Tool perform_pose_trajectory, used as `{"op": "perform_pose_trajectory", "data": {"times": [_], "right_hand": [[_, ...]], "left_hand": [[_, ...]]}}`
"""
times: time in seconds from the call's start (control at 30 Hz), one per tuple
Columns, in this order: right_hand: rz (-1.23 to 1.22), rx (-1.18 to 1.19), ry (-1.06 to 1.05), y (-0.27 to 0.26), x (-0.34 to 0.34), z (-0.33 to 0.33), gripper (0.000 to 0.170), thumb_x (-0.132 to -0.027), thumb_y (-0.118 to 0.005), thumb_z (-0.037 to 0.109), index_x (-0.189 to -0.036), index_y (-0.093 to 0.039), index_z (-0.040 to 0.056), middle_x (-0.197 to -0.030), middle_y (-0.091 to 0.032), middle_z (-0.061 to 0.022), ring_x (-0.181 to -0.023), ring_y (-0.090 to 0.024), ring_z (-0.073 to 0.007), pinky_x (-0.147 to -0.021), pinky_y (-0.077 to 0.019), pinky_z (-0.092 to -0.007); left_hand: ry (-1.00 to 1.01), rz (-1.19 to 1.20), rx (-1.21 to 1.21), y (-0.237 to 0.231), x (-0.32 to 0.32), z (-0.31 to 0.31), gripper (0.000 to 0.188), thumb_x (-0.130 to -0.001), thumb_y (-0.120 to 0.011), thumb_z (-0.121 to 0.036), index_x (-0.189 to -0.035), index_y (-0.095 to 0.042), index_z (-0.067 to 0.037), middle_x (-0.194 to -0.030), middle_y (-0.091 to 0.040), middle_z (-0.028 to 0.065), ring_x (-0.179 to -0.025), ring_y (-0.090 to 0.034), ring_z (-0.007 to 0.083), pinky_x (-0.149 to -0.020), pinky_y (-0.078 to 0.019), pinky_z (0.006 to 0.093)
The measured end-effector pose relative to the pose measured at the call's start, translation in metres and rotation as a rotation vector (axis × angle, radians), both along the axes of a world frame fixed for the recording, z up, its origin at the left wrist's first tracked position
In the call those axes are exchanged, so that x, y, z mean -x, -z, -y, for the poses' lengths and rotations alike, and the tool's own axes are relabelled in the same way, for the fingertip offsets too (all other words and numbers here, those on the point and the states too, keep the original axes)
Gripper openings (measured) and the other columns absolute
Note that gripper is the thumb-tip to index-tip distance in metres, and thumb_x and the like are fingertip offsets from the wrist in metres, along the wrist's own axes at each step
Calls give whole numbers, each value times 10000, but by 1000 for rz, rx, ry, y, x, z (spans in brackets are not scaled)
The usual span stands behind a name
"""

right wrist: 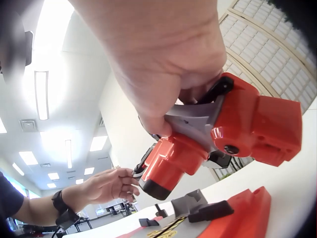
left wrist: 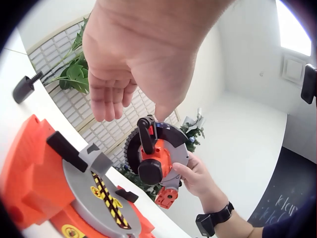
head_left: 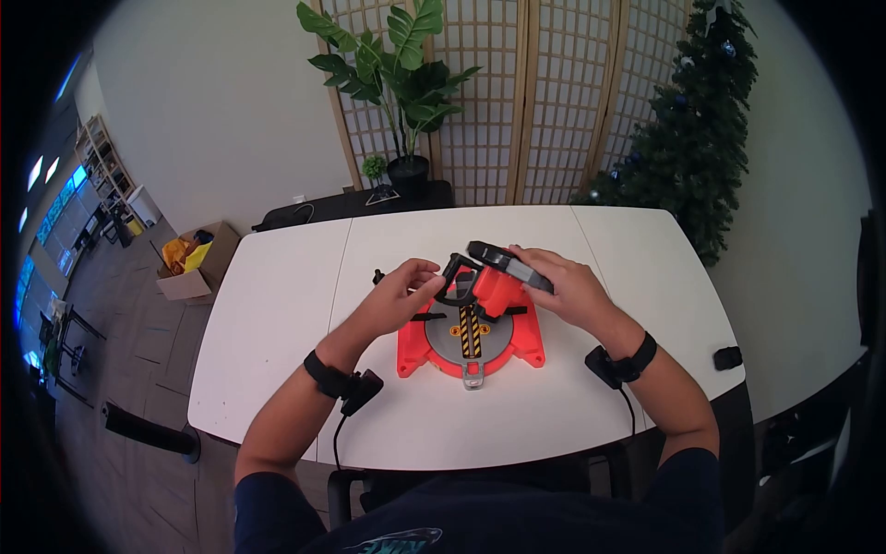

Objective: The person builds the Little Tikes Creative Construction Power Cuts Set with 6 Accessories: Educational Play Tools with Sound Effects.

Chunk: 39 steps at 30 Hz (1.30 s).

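Your right hand grips the red-and-grey plastic saw head above the red-and-grey plastic base, black handle toward your loose-fingered left hand.

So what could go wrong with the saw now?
The right hand holds the saw up, and the left hand's fingers aren't wrapped around it, so if that grip slips, the saw might drop onto the base. Also, the black screw sits loose on the table beside the base, so a bump could send it rolling away.
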State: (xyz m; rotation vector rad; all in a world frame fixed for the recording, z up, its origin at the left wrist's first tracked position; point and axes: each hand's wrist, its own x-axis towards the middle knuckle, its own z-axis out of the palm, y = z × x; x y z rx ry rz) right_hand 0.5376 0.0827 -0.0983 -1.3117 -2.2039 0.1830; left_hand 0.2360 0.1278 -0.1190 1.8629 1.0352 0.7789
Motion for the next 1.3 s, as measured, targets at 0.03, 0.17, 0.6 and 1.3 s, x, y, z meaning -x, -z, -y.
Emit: {"op": "perform_pose_trajectory", "data": {"times": [0.03,0.17,0.6,1.3], "right_hand": [[22,-32,-29,-3,5,3,616,-855,-679,131,-1448,-518,166,-1318,-628,-90,-955,-689,-254,-885,-560,-341],[3,88,-20,-12,13,12,610,-857,-694,133,-1441,-523,172,-1325,-625,-82,-1055,-675,-270,-910,-559,-349],[-36,-114,-85,-3,17,10,586,-847,-730,145,-1405,-558,191,-1271,-655,-84,-1030,-685,-271,-887,-572,-366],[-110,-372,165,-2,-3,10,513,-859,-761,289,-1281,-560,77,-1267,-574,-130,-1147,-586,-289,-996,-468,-397]], "left_hand": [[23,39,89,-1,-2,-2,422,-1032,-564,-352,-1198,-574,36,-1105,-649,106,-992,-632,144,-857,-515,285],[136,103,281,-5,-6,-6,415,-1069,-465,-394,-1138,-592,-5,-1007,-633,54,-918,-598,111,-826,-490,259],[92,344,291,12,-25,6,396,-1093,-344,-440,-869,-442,-129,-731,-320,-71,-653,-287,61,-587,-283,232],[-187,623,633,6,7,-8,413,-1092,-337,-462,-763,-372,-213,-637,-244,-114,-551,-224,48,-520,-223,242]]}}
